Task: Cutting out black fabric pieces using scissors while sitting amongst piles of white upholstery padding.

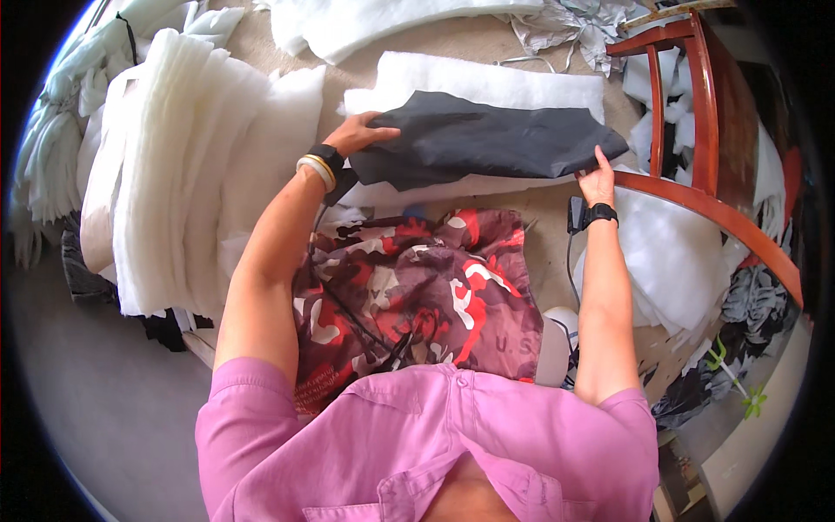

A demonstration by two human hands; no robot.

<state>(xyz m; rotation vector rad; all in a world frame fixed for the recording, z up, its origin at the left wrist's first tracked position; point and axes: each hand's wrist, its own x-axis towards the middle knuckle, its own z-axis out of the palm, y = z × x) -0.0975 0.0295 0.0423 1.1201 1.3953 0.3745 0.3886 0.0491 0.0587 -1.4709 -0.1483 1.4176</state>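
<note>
A dark grey fabric piece [487, 139] stretches between my two hands over white padding. My left hand [358, 135] grips its left end, thumb on top and the other fingers mostly hidden. At the opposite end my right hand [597, 183] pinches the narrower edge between thumb and fingers. Beneath the fabric lies a sheet of white fluffy batting [487, 78], its far edge showing beyond the grey piece. Nearest to me, red and brown camouflage cloth [417, 296] covers my lap.
A thick stack of white batting [183, 165] rises at the left. More batting [391, 22] lies at the far side. To the right stands a reddish-brown wooden frame [706, 104], with batting scraps [670, 252] and dark fabric scraps [752, 304] around it.
</note>
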